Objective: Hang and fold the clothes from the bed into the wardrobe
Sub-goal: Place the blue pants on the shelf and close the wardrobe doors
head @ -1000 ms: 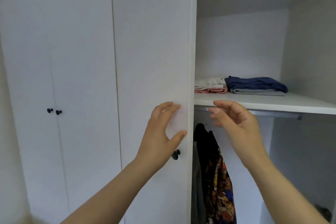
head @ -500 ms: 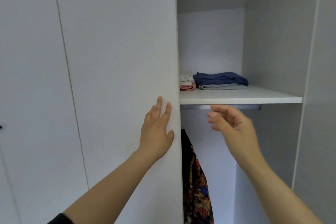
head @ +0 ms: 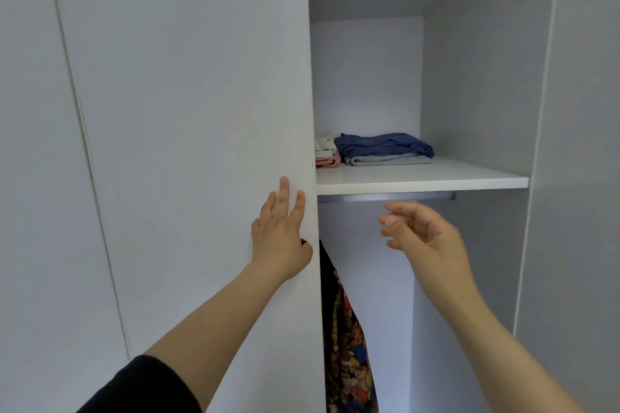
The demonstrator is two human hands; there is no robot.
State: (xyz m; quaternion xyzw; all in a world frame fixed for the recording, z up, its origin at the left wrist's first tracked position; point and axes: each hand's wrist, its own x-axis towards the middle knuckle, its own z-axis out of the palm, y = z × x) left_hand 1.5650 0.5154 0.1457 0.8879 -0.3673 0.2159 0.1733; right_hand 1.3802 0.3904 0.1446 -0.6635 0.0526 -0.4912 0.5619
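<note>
Some is done: folded blue and pink clothes (head: pixel 382 144) are laid far back on the white wooden shelf (head: pixel 436 179), and a bright patterned cloth (head: pixel 345 345) is hung below. The left hand (head: pixel 281 238) is pressed flat on the white wardrobe door (head: pixel 188 144), fingers straight. The right hand (head: pixel 426 238) is held empty, fingers loosely bent. The bed is not seen.

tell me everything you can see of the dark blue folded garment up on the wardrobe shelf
The dark blue garment is soft, matte cloth, folded into a low, slightly rumpled bundle with rounded folds. It lies flat on top of a grey folded piece, which rests on the white shelf, towards the back. A white and pink pile sits close on its left; whether the two touch is unclear. Its type cannot be told.
</note>
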